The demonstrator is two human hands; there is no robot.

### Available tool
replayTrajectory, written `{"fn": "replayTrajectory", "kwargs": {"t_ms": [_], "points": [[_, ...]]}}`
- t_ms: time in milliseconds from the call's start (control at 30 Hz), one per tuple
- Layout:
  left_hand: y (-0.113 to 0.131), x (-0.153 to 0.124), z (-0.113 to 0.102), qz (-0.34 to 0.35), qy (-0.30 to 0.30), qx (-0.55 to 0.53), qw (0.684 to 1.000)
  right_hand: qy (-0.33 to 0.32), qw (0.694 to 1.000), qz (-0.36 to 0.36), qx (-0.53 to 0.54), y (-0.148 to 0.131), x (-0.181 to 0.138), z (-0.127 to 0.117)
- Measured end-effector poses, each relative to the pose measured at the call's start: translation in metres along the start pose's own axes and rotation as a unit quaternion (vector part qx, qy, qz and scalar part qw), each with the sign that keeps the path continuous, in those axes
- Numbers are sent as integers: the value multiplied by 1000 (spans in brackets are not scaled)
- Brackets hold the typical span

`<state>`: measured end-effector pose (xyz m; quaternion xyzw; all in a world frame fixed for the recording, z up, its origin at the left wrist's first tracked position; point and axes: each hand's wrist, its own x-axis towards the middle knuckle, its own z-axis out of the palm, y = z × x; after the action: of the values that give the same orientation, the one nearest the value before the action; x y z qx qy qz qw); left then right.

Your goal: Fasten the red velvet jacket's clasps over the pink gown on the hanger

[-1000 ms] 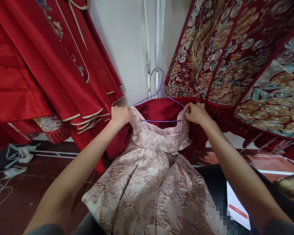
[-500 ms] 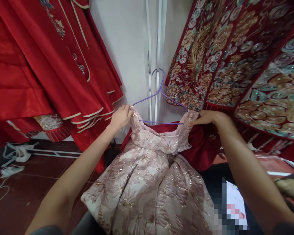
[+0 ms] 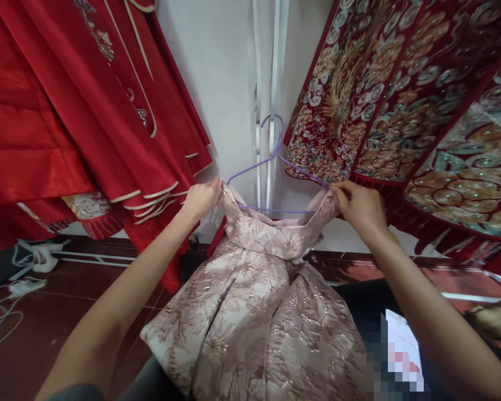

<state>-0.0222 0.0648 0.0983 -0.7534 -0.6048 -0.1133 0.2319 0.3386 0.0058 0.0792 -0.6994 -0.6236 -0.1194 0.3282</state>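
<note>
A pale pink brocade dress (image 3: 250, 289) with a metallic floral pattern spreads over my lap. Inside its neckline sits a thin purple wire hanger (image 3: 279, 150), hook upward, its lower bar crossing the neck opening. My left hand (image 3: 204, 199) is closed on the dress's left shoulder strap, by that end of the hanger. On the other side my right hand (image 3: 361, 207) pinches the right strap at the hanger's right end. The strap fabric is pulled taut between both hands. Part of the skirt runs out of view at the bottom.
Red satin garments (image 3: 67, 111) hang at the left, a heavily embroidered red garment (image 3: 401, 111) at the right. White upright poles (image 3: 271, 67) stand by the wall between them. White cables and a power strip (image 3: 27, 287) lie on the floor. A phone-like white object (image 3: 403, 348) rests near my right leg.
My right hand has moved slightly right and up, stretching its strap outward along the hanger. Dark red cloth behind the dress has mostly dropped from sight. The left hand keeps its hold.
</note>
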Motion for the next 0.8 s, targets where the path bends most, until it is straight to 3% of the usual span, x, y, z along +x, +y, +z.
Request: {"fn": "replayTrajectory", "kwargs": {"t_ms": [133,200,300,367,433,500,600,667,800], "points": [[-13,-15,0,-66,-39,44,996,10,998,56,-8,28,-11,6],[-14,-27,0,-76,-101,52,991,-34,996,83,-27,37,-20,11],[-6,-47,1,-61,-239,42,968,-147,983,93,-61,42,-37,18],[5,-58,1,-34,-263,33,964,-184,978,76,-66,38,-49,20],[18,-63,0,24,-208,16,978,-165,984,42,-48,32,-59,18],[31,-62,-3,125,-129,-24,983,-133,991,8,-13,23,-65,12],[56,-49,-6,286,-26,-83,954,-101,994,-8,42,6,-64,-1],[76,-34,-4,350,24,-101,931,-77,994,-13,79,-6,-61,-9],[121,-7,13,397,34,-135,907,-55,986,-47,148,-23,-58,-13]]}}
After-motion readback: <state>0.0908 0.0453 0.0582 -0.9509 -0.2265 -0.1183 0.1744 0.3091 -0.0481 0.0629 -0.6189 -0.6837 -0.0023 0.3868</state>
